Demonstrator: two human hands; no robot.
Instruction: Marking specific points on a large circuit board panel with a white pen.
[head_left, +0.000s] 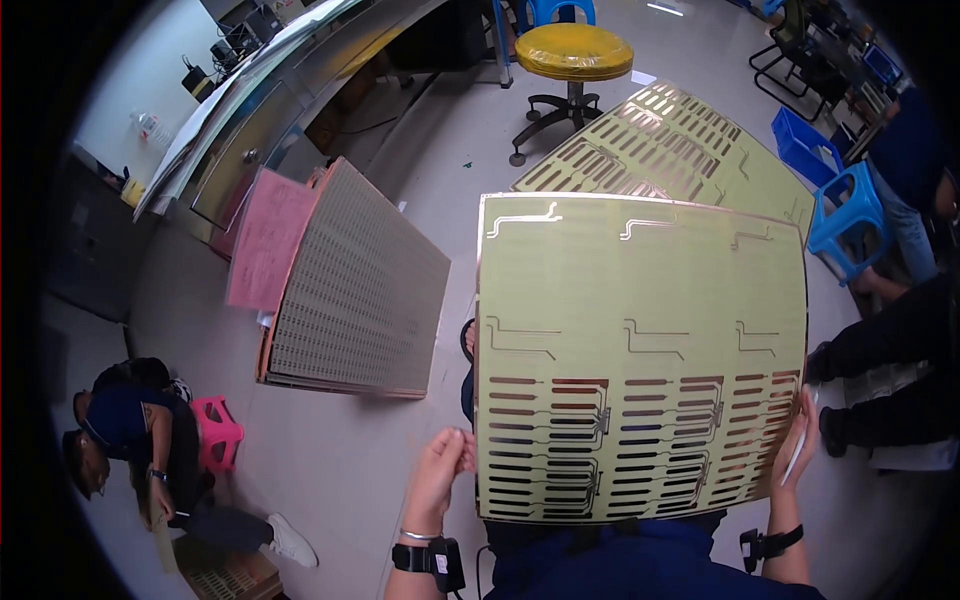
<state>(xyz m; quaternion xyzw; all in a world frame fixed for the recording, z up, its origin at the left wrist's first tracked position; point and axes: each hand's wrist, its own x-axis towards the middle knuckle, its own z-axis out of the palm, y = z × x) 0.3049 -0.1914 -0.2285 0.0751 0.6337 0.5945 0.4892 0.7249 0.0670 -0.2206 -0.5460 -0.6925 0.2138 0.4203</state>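
Note:
A large yellow-green circuit board panel [560, 280] with copper traces stands tilted up in front of me, its lower edge by my lap. My right hand [792, 440] lies along its right edge and grips it, with a slim white pen-like stick [795, 458] held against the palm. At the panel's lower left edge, my left hand [440, 468] has its fingers curled together; whether they touch the edge or pinch something small, I cannot tell. Behind it a second, similar panel [690, 140] lies at an angle, partly covered by the first.
To the left stands a leaning stack of grey-patterned panels [360, 290] with a pink sheet [268, 240] at its side. A yellow round stool [574, 52], blue plastic stool [848, 220] and blue crate [803, 145] stand beyond. A seated person [130, 430] works at lower left; others are at right.

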